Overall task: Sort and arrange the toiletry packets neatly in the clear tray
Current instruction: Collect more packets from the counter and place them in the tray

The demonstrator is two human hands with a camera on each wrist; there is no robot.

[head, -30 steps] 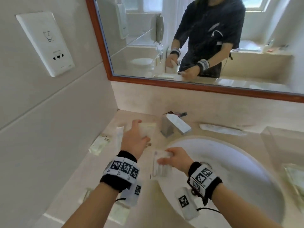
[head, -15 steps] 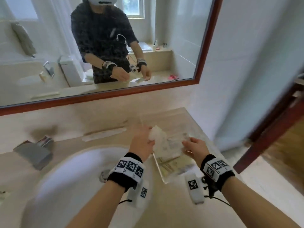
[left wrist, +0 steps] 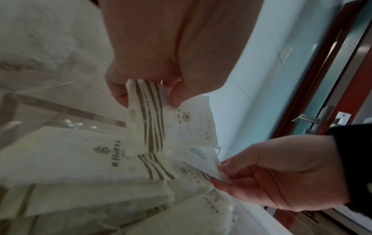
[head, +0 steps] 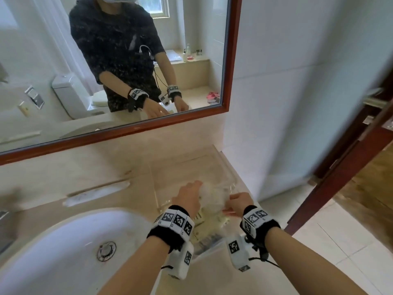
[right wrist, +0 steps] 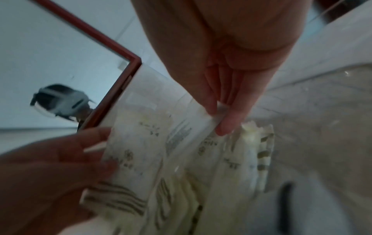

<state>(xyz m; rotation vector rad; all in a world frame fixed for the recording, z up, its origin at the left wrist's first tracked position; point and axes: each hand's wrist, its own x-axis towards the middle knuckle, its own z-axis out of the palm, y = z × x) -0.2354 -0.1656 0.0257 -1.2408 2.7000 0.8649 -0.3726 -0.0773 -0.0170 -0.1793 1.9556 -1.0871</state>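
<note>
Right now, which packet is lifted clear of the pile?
The striped packet pinched by the left hand; it hangs upright, while the other packets lie flat.

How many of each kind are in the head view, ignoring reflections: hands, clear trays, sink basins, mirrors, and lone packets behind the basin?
Hands: 2, left hand and right hand
Clear plastic tray: 1
White oval sink basin: 1
Red-brown wood-framed mirror: 1
Long white packet behind the basin: 1
Total: 6

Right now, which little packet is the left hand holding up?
Find the clear tray right of the sink. Above its packets, the left hand pinches one white packet upright by its brown-striped end; the others lie flat.
</note>
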